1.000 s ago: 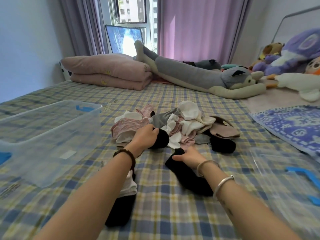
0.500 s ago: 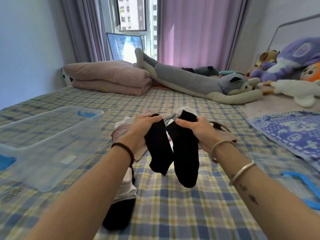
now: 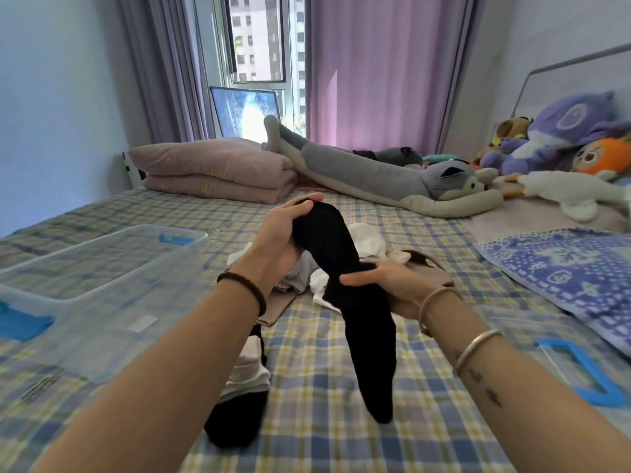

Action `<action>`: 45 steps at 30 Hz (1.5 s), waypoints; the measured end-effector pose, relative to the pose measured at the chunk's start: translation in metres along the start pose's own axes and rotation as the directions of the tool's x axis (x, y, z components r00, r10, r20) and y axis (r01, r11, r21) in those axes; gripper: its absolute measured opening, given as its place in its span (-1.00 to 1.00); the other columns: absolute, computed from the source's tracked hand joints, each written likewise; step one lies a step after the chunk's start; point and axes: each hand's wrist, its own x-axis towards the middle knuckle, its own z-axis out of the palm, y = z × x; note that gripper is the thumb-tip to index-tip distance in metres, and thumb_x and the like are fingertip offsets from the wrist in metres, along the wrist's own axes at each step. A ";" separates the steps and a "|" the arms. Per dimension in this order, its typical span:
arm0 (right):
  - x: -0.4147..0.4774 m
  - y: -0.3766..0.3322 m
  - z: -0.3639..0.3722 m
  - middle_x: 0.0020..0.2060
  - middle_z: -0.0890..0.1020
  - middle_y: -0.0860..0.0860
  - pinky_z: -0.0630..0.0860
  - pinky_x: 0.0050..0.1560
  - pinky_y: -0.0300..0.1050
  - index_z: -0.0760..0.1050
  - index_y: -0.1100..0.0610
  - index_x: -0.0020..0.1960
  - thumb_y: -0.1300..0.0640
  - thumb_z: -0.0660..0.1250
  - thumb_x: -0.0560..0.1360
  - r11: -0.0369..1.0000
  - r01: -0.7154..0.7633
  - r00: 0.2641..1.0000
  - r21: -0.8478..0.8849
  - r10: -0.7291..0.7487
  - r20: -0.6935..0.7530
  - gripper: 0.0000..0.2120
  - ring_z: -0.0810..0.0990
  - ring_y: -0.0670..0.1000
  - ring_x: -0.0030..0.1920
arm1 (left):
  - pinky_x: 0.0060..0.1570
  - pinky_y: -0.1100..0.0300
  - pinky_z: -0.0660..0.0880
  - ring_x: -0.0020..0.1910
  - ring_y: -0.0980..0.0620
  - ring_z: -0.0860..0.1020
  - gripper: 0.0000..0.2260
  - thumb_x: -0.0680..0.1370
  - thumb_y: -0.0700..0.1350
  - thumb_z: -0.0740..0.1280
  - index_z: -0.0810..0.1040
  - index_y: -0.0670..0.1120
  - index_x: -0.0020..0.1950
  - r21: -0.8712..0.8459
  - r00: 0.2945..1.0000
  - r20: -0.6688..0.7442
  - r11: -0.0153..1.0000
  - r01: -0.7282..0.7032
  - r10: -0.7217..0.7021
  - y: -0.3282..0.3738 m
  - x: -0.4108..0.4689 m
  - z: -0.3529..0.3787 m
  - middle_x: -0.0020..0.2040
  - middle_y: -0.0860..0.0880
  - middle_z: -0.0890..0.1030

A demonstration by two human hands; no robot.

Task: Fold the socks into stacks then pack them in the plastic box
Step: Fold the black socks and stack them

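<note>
Two black socks (image 3: 362, 322) hang together as one strip above the plaid bed. My left hand (image 3: 283, 233) grips their top end, raised. Lower down my right hand (image 3: 386, 281) pinches the middle of the pair, and the toes dangle below it. Behind my hands lies the loose sock pile (image 3: 368, 244) of white, grey and tan socks. A stack of folded socks (image 3: 242, 387), black at the bottom and pale on top, sits on the bed under my left forearm. The clear plastic box (image 3: 102, 288) with blue clips stands open at the left.
The box's clear lid with blue handle (image 3: 580, 367) lies at the right. A blue patterned towel (image 3: 563, 274) is beyond it. Folded pink quilts (image 3: 218, 172), a long grey plush (image 3: 392, 182) and several stuffed toys (image 3: 563, 145) line the far side of the bed.
I lifted the two black socks off the bed, one in each hand, then brought them together. Now my left hand holds the tops higher and my right has slid down to the middle.
</note>
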 end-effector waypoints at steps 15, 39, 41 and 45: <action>0.004 0.025 0.012 -0.16 0.70 0.07 0.61 -0.17 -0.17 0.58 0.16 0.01 0.30 0.40 0.31 0.989 0.002 0.962 0.150 -0.043 0.271 -0.73 0.68 0.02 -0.16 | -0.40 0.30 0.55 -0.27 0.05 0.55 -0.74 0.59 -0.19 0.12 0.56 -0.07 -0.18 0.069 0.992 -0.121 0.997 0.037 -0.028 0.020 -0.004 -0.010 -0.33 -0.03 0.63; -0.009 -0.010 -0.005 -0.21 0.64 0.14 0.60 -0.35 -0.17 0.51 0.32 0.10 0.25 0.33 0.46 0.960 0.091 0.939 0.265 0.006 -0.343 -0.76 0.62 0.07 -0.25 | -0.18 0.21 0.35 -0.23 0.11 0.47 -0.79 0.61 -0.09 0.16 0.54 -0.10 -0.12 0.812 0.987 0.143 0.561 -0.162 0.078 -0.040 -0.005 -0.012 -0.24 0.03 0.52; -0.006 -0.012 -0.013 -0.10 0.63 0.19 0.60 -0.17 -0.03 0.48 0.35 0.14 0.23 0.37 0.44 0.985 0.047 0.848 0.166 0.049 -0.528 -0.68 0.62 0.14 -0.15 | -0.16 0.13 0.41 -0.22 0.03 0.49 -0.71 0.61 0.03 0.13 0.48 -0.11 -0.16 0.632 0.992 -0.115 0.767 0.110 -0.048 -0.037 -0.002 -0.013 -0.23 -0.05 0.51; 0.001 -0.013 -0.014 0.10 0.61 0.22 0.48 0.18 0.01 0.51 0.31 0.17 0.17 0.34 0.46 0.962 -0.112 0.622 -0.249 -0.127 -0.772 -0.67 0.57 0.20 0.12 | -0.05 -0.05 0.50 0.23 -0.16 0.48 -0.54 0.60 0.13 0.05 0.34 -0.17 0.33 0.052 0.904 -0.185 0.915 0.401 -0.386 -0.037 0.001 -0.016 0.25 -0.18 0.48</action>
